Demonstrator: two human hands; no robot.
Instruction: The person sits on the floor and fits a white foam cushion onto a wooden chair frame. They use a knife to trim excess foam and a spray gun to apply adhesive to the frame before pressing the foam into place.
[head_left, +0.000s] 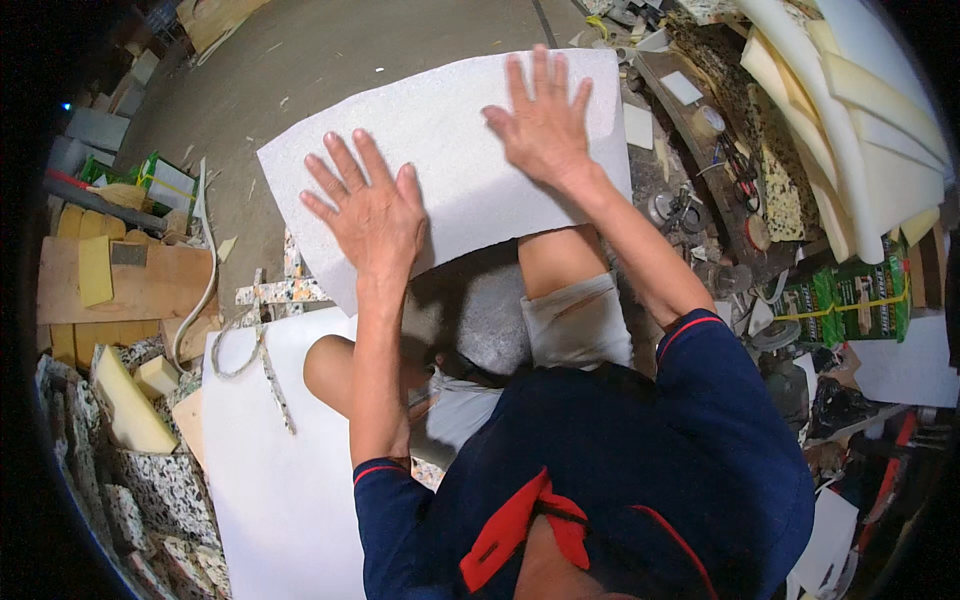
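Note:
A large white foam sheet [460,140] lies across the space in front of my knees, its near edge curved. My left hand [375,215] rests flat on the sheet's left part, fingers spread. On its right part my right hand [545,125] is laid palm down, fingers apart, the middle fingertip reaching the far edge. Neither hand holds anything. Below the sheet's near edge, between my legs, a dark grey surface [490,320] shows partly in shadow. What supports the sheet is hidden beneath it.
At my left is a second white sheet [270,450] with a thin strip on it. Speckled foam scraps [165,490] and boards [140,290] lie beyond. On the right are scissors [742,180], a tape roll [708,122], folded foam sheets [850,120] and green packages [845,300].

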